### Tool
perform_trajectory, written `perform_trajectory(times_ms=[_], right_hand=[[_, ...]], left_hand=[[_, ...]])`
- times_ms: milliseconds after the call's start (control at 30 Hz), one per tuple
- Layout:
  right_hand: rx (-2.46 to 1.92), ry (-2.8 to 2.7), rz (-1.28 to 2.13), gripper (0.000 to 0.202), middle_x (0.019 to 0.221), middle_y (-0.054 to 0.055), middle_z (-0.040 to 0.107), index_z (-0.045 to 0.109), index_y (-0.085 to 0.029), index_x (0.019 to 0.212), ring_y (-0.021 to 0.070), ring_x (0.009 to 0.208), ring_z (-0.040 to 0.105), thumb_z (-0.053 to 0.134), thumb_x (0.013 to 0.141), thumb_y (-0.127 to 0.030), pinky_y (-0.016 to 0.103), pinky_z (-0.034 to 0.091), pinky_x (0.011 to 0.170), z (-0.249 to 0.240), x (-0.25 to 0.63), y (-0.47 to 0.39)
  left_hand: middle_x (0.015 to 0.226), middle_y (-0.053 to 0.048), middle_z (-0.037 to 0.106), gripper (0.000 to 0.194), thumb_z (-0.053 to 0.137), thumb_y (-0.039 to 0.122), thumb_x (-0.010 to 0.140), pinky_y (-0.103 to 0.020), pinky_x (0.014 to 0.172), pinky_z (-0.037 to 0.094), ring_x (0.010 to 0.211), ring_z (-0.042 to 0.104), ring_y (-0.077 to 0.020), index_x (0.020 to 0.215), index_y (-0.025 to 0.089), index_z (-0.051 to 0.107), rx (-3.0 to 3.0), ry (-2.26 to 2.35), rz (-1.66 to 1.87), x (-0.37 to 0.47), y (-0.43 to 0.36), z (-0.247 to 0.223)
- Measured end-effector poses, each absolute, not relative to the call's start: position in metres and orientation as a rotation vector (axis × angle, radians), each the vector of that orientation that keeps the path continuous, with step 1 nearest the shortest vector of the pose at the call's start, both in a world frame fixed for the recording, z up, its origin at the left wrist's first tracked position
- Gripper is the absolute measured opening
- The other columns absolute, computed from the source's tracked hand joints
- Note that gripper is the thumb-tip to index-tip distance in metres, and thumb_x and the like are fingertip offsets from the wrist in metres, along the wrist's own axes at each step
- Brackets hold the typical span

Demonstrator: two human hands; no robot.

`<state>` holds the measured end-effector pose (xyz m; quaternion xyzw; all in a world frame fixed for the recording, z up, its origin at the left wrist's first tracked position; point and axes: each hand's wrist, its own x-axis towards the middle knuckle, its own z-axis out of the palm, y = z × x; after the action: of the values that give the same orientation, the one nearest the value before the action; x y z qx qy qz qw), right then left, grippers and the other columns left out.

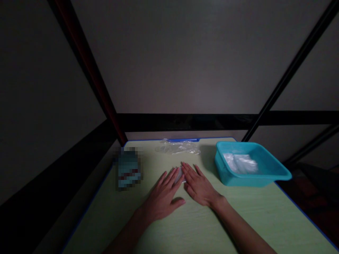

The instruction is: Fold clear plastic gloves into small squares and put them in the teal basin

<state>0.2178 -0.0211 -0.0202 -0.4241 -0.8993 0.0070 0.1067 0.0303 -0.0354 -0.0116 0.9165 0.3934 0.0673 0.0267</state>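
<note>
The left hand lies flat with thumb spread wide, the right hand palm-down with fingers extended. Both sets of fingertips cover the edges of a small pale packet, mid-table, left of the turquoise basin. Both forearms slant in from the near edge.

A pale green counter with blue edging stood against a grey wall panel. A pixelated item, teal with a dark red streak, lay near the counter's left edge. A black band crossed the wall behind. A dark red post slanted at left, a dark bar at right; reddish patches lower right were too dim to identify.
</note>
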Motion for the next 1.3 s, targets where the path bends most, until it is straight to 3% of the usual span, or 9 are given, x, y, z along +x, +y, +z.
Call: perform_trajectory(times_ms=[533, 800, 900, 1033, 1133, 1300], right_hand=[[-1.291, -2.662, 0.111, 0.053, 0.140, 0.014, 0.017, 0.022, -0.006, 0.134, 0.0217, 0.129, 0.013, 0.030, 0.087, -0.028, 0.045, 0.010, 0.104, -0.021, 0.217, -0.021], [-1.237, -2.461, 0.488, 0.069, 0.141, 0.013, 0.017, 0.011, -0.008, 0.136, 0.0184, 0.129, 0.013, 0.043, 0.078, -0.023, 0.045, 0.012, 0.104, -0.017, 0.225, -0.013], [-1.103, -2.320, 0.522, 0.058, 0.140, 0.010, 0.022, 0.027, -0.013, 0.132, 0.0186, 0.128, 0.018, 0.045, 0.077, -0.020, 0.042, 0.021, 0.102, -0.014, 0.232, -0.013], [-0.986, -2.377, 0.350, 0.022, 0.122, 0.009, 0.048, 0.059, -0.018, 0.100, 0.0188, 0.115, 0.041, 0.045, 0.083, -0.018, 0.035, 0.036, 0.095, -0.010, 0.237, -0.014], [-1.006, -2.469, 0.165, 0.020, 0.104, 0.007, 0.059, 0.062, -0.018, 0.092, 0.0181, 0.102, 0.050, 0.043, 0.086, -0.018, 0.033, 0.039, 0.091, -0.008, 0.235, -0.013], [-0.997, -2.514, 0.062, 0.021, 0.099, 0.006, 0.061, 0.060, -0.016, 0.090, 0.0184, 0.097, 0.052, 0.039, 0.086, -0.016, 0.036, 0.035, 0.094, -0.008, 0.229, -0.012]], left_hand=[[0.142, -0.007, 0.019, 0.062, 0.048, 0.047, 0.078, -0.044, 0.104, 0.014, 0.130, 0.012, -0.0238, 0.132, 0.024, 0.028, 2.700, 1.168, 0.280, 0.030, -0.030, -0.011], [0.137, -0.010, 0.031, 0.065, 0.055, 0.030, 0.074, -0.039, 0.104, 0.021, 0.125, 0.028, -0.0205, 0.131, 0.016, 0.029, 2.246, 1.187, 0.671, 0.026, -0.019, -0.019], [0.134, -0.010, 0.037, 0.059, 0.055, 0.023, 0.072, -0.039, 0.102, 0.025, 0.123, 0.033, -0.0208, 0.127, 0.016, 0.036, 2.057, 1.171, 0.866, 0.026, -0.016, -0.018], [0.119, -0.009, 0.052, 0.048, 0.056, 0.013, 0.066, -0.038, 0.098, 0.033, 0.112, 0.046, -0.0211, 0.113, 0.017, 0.050, 2.036, 1.193, 0.956, 0.029, -0.016, -0.016], [0.113, -0.007, 0.056, 0.044, 0.058, 0.010, 0.062, -0.037, 0.096, 0.036, 0.107, 0.049, -0.0210, 0.105, 0.018, 0.056, 2.121, 1.225, 0.943, 0.032, -0.016, -0.018], [0.112, -0.006, 0.057, 0.043, 0.059, 0.012, 0.062, -0.034, 0.095, 0.036, 0.106, 0.049, -0.0200, 0.104, 0.019, 0.056, 2.215, 1.232, 0.922, 0.034, -0.017, -0.021]])
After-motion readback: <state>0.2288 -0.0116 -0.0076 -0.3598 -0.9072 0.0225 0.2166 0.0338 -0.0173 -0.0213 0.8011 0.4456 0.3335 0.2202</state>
